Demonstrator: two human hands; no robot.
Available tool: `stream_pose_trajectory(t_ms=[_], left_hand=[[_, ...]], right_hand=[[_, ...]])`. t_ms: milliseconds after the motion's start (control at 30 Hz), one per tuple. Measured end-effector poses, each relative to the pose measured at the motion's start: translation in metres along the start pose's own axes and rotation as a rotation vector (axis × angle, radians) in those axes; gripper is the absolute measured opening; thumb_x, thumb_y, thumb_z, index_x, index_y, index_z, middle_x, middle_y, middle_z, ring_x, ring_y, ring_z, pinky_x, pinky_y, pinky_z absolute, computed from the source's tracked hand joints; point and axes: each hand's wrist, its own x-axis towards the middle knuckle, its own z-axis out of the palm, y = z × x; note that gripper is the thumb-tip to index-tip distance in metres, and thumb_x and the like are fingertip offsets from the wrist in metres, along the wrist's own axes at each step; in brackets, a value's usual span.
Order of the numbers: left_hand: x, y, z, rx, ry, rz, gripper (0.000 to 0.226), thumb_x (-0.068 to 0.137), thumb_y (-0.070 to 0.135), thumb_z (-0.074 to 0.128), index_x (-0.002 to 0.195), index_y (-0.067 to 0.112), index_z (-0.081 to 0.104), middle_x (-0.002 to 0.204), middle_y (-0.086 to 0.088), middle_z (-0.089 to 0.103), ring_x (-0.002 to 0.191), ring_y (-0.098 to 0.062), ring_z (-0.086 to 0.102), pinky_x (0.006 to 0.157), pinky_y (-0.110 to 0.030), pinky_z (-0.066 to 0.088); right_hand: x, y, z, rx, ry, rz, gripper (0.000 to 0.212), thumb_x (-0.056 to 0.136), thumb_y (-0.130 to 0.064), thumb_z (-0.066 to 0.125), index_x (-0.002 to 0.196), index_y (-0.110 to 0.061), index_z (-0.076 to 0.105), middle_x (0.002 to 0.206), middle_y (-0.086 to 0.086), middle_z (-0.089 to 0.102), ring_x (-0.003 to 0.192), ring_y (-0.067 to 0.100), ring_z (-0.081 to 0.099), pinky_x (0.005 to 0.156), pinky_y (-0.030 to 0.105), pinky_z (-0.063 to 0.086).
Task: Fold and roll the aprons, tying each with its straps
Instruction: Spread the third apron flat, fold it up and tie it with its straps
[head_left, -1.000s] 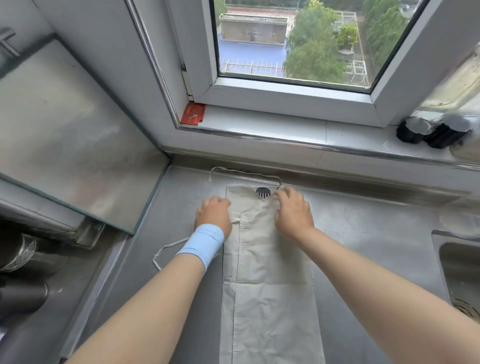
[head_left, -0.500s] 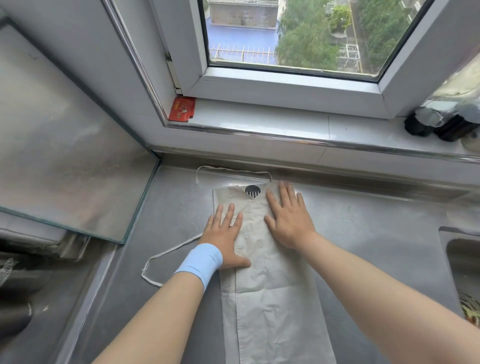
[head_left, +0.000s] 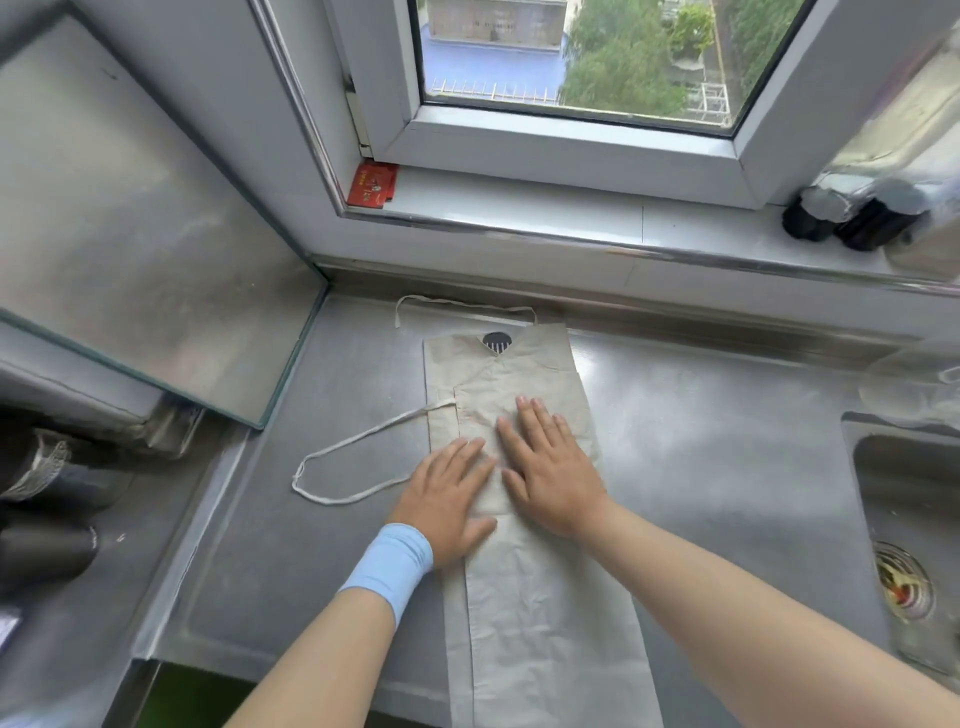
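A beige apron (head_left: 540, 613) lies folded into a long narrow strip on the steel counter (head_left: 727, 467), running from the back wall to the front edge. A dark round logo (head_left: 497, 341) shows at its far end. Its neck strap (head_left: 462, 304) loops behind the top, and a waist strap (head_left: 353, 462) loops out to the left. My left hand (head_left: 447, 499), with a blue wristband, presses flat on the strip's left side. My right hand (head_left: 545, 467) lies flat beside it on the middle of the strip, fingers straight.
A sink (head_left: 914, 530) with a drain strainer sits at the right. A tilted glass panel (head_left: 130, 249) stands at the left. Two dark bottle caps (head_left: 852, 218) and a red packet (head_left: 373, 184) rest on the window sill.
Both hands went from curled at the apron's top edge to flat, then slid down the strip toward me, smoothing the cloth.
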Motion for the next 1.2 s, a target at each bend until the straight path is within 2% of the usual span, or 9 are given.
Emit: stream_pose_trajectory(t_ms=[167, 267, 400, 533, 667, 767, 900, 1033, 1200], left_hand=[[-0.039, 0.017, 0.001, 0.104, -0.26, -0.076, 0.09, 0.084, 0.067, 0.039, 0.154, 0.029, -0.003, 0.159, 0.001, -0.02, 0.147, -0.02, -0.021, 0.119, -0.045, -0.01], [-0.056, 0.037, -0.006, 0.11, -0.245, -0.11, 0.079, 0.091, 0.053, 0.046, 0.154, 0.025, 0.008, 0.162, -0.001, -0.009, 0.149, -0.023, -0.01, 0.12, -0.044, -0.003], [-0.083, 0.07, -0.008, 0.032, -0.111, -0.026, 0.046, 0.087, 0.023, 0.053, 0.132, 0.023, 0.046, 0.144, -0.004, 0.037, 0.134, -0.03, 0.036, 0.11, -0.037, 0.027], [-0.113, 0.108, 0.003, 0.035, -0.178, -0.126, 0.061, 0.083, 0.055, 0.046, 0.136, 0.026, 0.038, 0.141, -0.002, 0.034, 0.129, -0.026, 0.033, 0.108, -0.04, 0.029], [-0.122, 0.122, 0.02, 0.006, -0.392, -0.263, 0.094, 0.082, 0.068, 0.04, 0.154, 0.029, -0.006, 0.16, 0.002, -0.018, 0.148, -0.025, -0.016, 0.119, -0.049, 0.002], [-0.11, 0.116, 0.016, 0.007, -0.451, -0.284, 0.099, 0.081, 0.067, 0.046, 0.152, 0.033, -0.015, 0.157, 0.005, -0.03, 0.146, -0.021, -0.023, 0.119, -0.05, -0.001], [-0.103, 0.127, 0.005, 0.023, -0.41, -0.287, 0.097, 0.082, 0.059, 0.054, 0.154, 0.027, -0.003, 0.161, 0.002, -0.018, 0.148, -0.024, -0.012, 0.12, -0.047, 0.006], [-0.133, 0.154, 0.005, -0.073, -0.264, -0.123, 0.09, 0.074, 0.061, 0.062, 0.147, 0.03, 0.022, 0.157, 0.003, 0.013, 0.143, -0.022, 0.014, 0.116, -0.042, 0.021], [-0.18, 0.164, 0.031, 0.064, -0.261, -0.1, 0.117, 0.057, 0.069, 0.071, 0.147, 0.026, 0.009, 0.15, 0.002, 0.009, 0.143, -0.027, 0.007, 0.119, -0.046, 0.013]], right_hand=[[-0.062, -0.012, 0.017, -0.044, -0.078, -0.07, 0.072, 0.095, -0.05, 0.033, 0.156, -0.011, 0.024, 0.163, 0.015, 0.016, 0.15, 0.033, 0.015, 0.118, 0.046, 0.009], [-0.093, -0.008, 0.016, -0.08, -0.128, -0.039, 0.069, 0.092, -0.049, 0.035, 0.15, -0.013, 0.039, 0.156, 0.017, 0.036, 0.142, 0.034, 0.037, 0.118, 0.047, 0.029], [-0.123, -0.008, 0.005, -0.183, -0.157, -0.042, 0.059, 0.088, -0.04, 0.037, 0.135, -0.013, 0.059, 0.142, 0.019, 0.054, 0.127, 0.036, 0.056, 0.096, 0.049, 0.051], [-0.157, -0.013, 0.0, -0.217, -0.107, -0.165, 0.048, 0.089, -0.027, 0.043, 0.133, -0.016, 0.058, 0.145, 0.02, 0.049, 0.13, 0.039, 0.051, 0.095, 0.047, 0.051], [-0.191, -0.019, -0.006, -0.139, -0.134, -0.235, 0.046, 0.092, -0.035, 0.047, 0.135, -0.019, 0.048, 0.147, 0.014, 0.039, 0.128, 0.035, 0.044, 0.097, 0.042, 0.041], [-0.215, -0.017, -0.006, -0.076, -0.186, -0.225, 0.069, 0.082, -0.053, 0.053, 0.143, -0.025, 0.035, 0.148, 0.008, 0.031, 0.134, 0.03, 0.035, 0.104, 0.04, 0.034], [-0.237, -0.017, 0.005, -0.038, -0.287, -0.169, 0.111, 0.068, -0.069, 0.061, 0.155, -0.034, 0.001, 0.164, 0.008, -0.001, 0.151, 0.026, 0.0, 0.121, 0.046, 0.012], [-0.244, -0.022, 0.01, -0.122, -0.274, -0.174, 0.105, 0.071, -0.064, 0.065, 0.153, -0.03, 0.008, 0.162, 0.01, 0.005, 0.15, 0.031, 0.004, 0.117, 0.049, 0.019], [-0.253, -0.037, 0.015, -0.179, -0.267, -0.157, 0.095, 0.073, -0.055, 0.058, 0.149, -0.024, 0.01, 0.162, 0.013, 0.004, 0.15, 0.038, 0.001, 0.113, 0.061, 0.019]])
